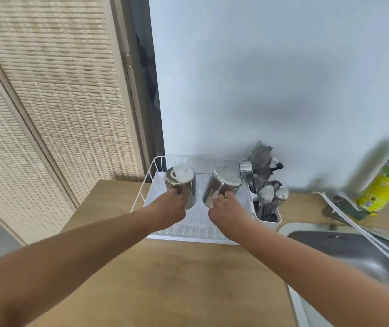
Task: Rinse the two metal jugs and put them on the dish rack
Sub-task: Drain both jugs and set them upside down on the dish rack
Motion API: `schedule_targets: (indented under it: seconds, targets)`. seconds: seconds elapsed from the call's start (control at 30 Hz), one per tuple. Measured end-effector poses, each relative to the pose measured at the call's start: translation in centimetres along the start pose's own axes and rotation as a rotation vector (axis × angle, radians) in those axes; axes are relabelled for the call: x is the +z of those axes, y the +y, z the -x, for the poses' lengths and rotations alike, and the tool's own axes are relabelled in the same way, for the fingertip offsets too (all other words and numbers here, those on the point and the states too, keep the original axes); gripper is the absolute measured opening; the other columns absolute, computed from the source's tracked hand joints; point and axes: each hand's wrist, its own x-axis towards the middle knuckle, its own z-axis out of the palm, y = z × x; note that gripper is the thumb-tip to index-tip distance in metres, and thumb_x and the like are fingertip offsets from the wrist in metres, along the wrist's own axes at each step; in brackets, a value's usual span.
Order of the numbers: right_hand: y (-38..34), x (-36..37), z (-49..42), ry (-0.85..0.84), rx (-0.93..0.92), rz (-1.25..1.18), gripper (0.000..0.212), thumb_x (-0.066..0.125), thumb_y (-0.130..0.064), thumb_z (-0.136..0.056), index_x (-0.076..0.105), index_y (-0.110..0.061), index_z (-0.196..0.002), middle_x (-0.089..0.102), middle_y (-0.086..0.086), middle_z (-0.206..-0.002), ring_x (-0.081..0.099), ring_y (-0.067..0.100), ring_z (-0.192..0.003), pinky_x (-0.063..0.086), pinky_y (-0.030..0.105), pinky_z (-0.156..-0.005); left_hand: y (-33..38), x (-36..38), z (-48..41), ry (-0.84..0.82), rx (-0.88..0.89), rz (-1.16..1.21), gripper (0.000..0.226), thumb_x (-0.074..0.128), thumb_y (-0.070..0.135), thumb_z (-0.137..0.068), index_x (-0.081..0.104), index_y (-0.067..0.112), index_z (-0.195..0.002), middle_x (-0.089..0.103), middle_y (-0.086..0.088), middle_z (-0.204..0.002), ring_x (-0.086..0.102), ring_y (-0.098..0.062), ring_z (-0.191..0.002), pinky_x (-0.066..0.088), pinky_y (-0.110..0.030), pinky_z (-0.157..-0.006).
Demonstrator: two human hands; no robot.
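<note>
Two shiny metal jugs are upside down over the white wire dish rack [141, 194], bottoms facing up. My left hand [170, 206] grips the left jug [184, 182] by its near side. The right jug [224, 185] leans to the right, wet with droplets on its base, and my right hand [226, 211] holds it at the handle side. Both jugs are inside the rack's outline; whether their rims rest on the rack floor is hidden by my hands.
A white cutlery holder [269, 215] full of spoons and utensils hangs on the rack's right side. The steel sink [354, 253] lies at the right, with a faucet [340, 204] and a green-yellow dish soap bottle [384, 182] behind it. Wooden counter [165, 279] in front; white wall behind.
</note>
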Motion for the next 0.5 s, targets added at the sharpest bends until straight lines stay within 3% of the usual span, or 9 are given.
schedule_targets:
  seconds: [0.13, 0.37, 0.5]
  targets:
    - [-0.3, 0.3, -1.0, -0.050, -0.059, 0.022, 0.021, 0.059, -0.004, -0.087, 0.066, -0.017, -0.102, 0.065, 0.006, -0.104, 0.058, 0.026, -0.098, 0.038, 0.037, -0.082, 0.2, 0.0, -0.7, -0.017, 0.068, -0.076, 0.017, 0.066, 0.000, -0.081, 0.073, 0.013, -0.089, 0.072, -0.008, -0.091, 0.064, -0.028, -0.089, 0.043, -0.034, -0.079]
    - [0.0, 1.6, -2.1, -0.116, -0.185, -0.082, 0.025, 0.057, 0.000, -0.089, 0.066, -0.007, -0.111, 0.067, 0.011, -0.117, 0.061, 0.028, -0.109, 0.049, 0.039, -0.094, 0.1, 0.8, -2.1, -0.019, 0.144, -0.067, 0.024, 0.065, -0.006, -0.079, 0.076, 0.009, -0.094, 0.074, -0.007, -0.091, 0.066, -0.029, -0.087, 0.049, -0.037, -0.087]
    - [0.4, 2.2, -2.1, -0.147, -0.207, -0.219, 0.029, 0.053, 0.007, -0.088, 0.066, -0.005, -0.111, 0.064, 0.011, -0.116, 0.059, 0.029, -0.108, 0.053, 0.039, -0.084, 0.0, 0.4, -1.9, -0.032, 0.141, 0.037, 0.025, 0.058, -0.012, -0.082, 0.073, 0.001, -0.097, 0.073, -0.013, -0.096, 0.068, -0.033, -0.090, 0.045, -0.034, -0.072]
